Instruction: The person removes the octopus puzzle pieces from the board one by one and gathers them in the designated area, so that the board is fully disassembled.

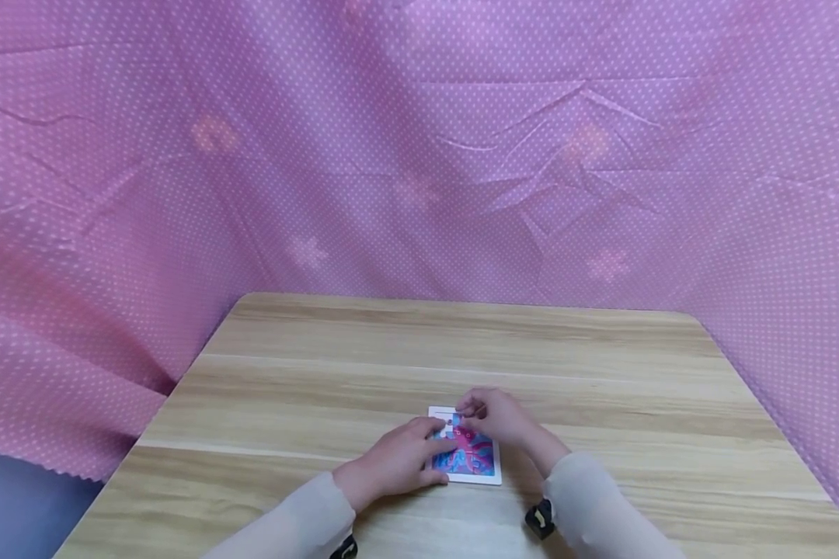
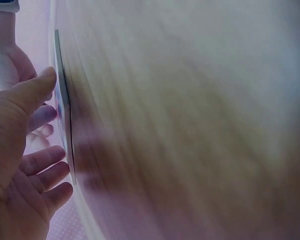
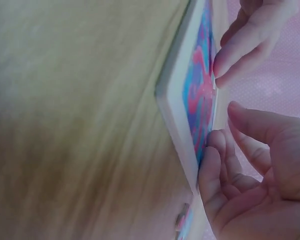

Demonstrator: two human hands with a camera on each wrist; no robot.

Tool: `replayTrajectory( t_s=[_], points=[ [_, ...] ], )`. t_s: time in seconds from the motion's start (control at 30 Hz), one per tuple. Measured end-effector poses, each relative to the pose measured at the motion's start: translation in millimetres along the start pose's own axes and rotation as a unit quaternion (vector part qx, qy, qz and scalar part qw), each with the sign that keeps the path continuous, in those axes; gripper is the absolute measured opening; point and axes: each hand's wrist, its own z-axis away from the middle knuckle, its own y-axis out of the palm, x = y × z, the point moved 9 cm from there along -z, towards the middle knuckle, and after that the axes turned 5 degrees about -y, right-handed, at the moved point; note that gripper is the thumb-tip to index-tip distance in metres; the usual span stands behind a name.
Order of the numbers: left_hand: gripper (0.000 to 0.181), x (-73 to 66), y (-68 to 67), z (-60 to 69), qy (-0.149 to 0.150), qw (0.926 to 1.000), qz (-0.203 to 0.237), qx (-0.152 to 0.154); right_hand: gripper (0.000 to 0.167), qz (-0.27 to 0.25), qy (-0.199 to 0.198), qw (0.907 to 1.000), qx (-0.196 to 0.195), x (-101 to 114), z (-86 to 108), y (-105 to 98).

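A flat, squarish puzzle board with a white rim and a pink-and-blue picture lies on the table. Part of its upper left shows white. My left hand rests at the board's left side, its fingers extended over the picture and thumb near the lower edge. At the far right corner is my right hand, fingertips at the board's surface. In the right wrist view, the fingers of the right hand bend loosely against the board's edge, thumb apart from them, nothing visible between. The left fingers hide part of the picture.
A small pink-and-blue piece lies past the board's corner in the right wrist view. The wooden table extends around the board. Pink dotted cloth hangs behind and beside the table.
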Motion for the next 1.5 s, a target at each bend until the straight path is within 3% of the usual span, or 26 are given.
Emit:
replayTrajectory(
  t_s=[0.47,0.6,0.83,1.23,1.33,1.5],
  points=[
    [0.049,-1.3,2.3,0.5,0.007,0.9999,-0.014,-0.001,0.018,0.087,-0.030,0.9953,0.028,5.8,-0.4,10.9],
    [0.048,-1.2,2.1,-0.4,0.004,0.9999,-0.012,0.004,0.019,0.097,-0.018,0.9947,0.031,4.9,-0.2,12.7],
    [0.050,-0.9,1.8,-0.8,-0.007,0.9998,-0.002,0.020,0.018,0.090,0.020,0.9956,0.016,2.4,2.9,11.1],
    [0.048,-2.6,-0.3,-2.5,0.000,0.9999,-0.014,0.003,0.019,0.045,0.006,0.9988,-0.018,-2.0,1.1,2.1],
    [0.048,-2.5,-1.1,-2.4,0.000,0.9999,-0.014,0.000,0.016,0.031,0.011,0.9994,-0.012,-2.1,1.5,-0.1],
    [0.047,-2.2,-1.5,-2.9,0.000,0.9999,-0.016,-0.002,0.017,-0.001,-0.014,0.9998,-0.014,2.7,0.9,-6.8]
  ],
)
